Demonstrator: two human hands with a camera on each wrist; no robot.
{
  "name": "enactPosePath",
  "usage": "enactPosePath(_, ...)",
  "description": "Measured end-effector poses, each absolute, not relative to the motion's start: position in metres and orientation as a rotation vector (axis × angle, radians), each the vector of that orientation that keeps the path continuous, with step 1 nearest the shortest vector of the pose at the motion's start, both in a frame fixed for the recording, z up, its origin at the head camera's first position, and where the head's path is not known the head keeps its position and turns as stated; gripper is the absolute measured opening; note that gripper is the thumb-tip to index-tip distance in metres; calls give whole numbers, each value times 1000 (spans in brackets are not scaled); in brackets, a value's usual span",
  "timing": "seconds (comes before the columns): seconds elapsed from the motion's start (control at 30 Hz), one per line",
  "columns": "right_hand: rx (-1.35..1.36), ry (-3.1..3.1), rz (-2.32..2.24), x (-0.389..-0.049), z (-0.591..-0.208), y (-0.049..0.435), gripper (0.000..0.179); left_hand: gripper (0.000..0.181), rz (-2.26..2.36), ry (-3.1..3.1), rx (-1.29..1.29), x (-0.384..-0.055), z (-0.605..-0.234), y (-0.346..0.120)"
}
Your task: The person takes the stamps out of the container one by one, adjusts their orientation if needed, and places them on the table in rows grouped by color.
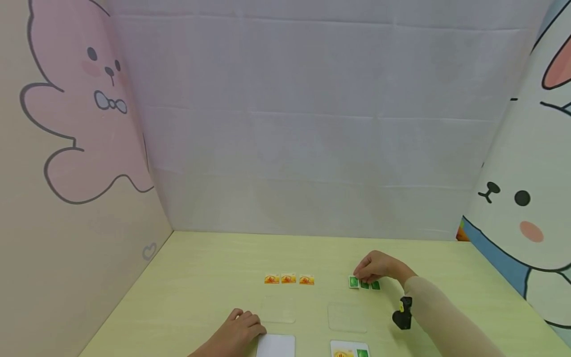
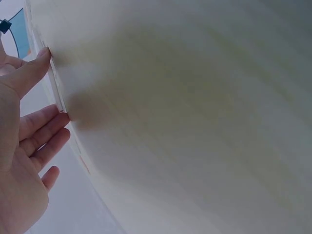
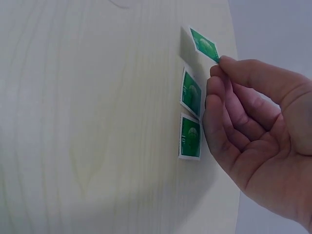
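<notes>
My right hand (image 1: 373, 266) pinches a green stamp (image 3: 204, 45) by its edge between thumb and fingertip. In the right wrist view the stamp is tilted, its shadow on the table beside it. Two more green stamps (image 3: 190, 136) lie in line with it, right by the curled lower fingers. My left hand (image 1: 235, 334) rests beside a white card (image 1: 276, 345) near the front, a fingertip at the card's upper left corner. Its fingers are mostly straight in the left wrist view, where the thumb (image 2: 33, 72) stands apart from them.
Three orange-and-yellow stamps (image 1: 288, 279) lie in a row at mid-table. Two clear rounded rectangles (image 1: 347, 318) lie nearer the front. A second white card (image 1: 349, 346) at the front edge bears an orange and a green stamp. Walls with cartoon animals border the pale yellow table (image 1: 214, 258).
</notes>
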State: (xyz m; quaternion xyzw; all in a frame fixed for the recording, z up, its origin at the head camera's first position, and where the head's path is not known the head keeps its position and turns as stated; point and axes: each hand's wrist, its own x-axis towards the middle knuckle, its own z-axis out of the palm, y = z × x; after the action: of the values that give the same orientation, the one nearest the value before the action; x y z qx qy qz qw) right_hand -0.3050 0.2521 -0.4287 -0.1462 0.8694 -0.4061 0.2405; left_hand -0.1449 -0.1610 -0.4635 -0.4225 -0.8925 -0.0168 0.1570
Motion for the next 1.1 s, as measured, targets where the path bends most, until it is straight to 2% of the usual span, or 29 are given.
enactPosePath(0.37,-272,2439,-1107,-300,-427,246,18,53,-58,-2572,-1211,-145,-463,-160)
enactPosePath(1.1,-364,2435,-1125,-287,-422,242,20,54,-73,-2599,-1172,-142,-464,-161)
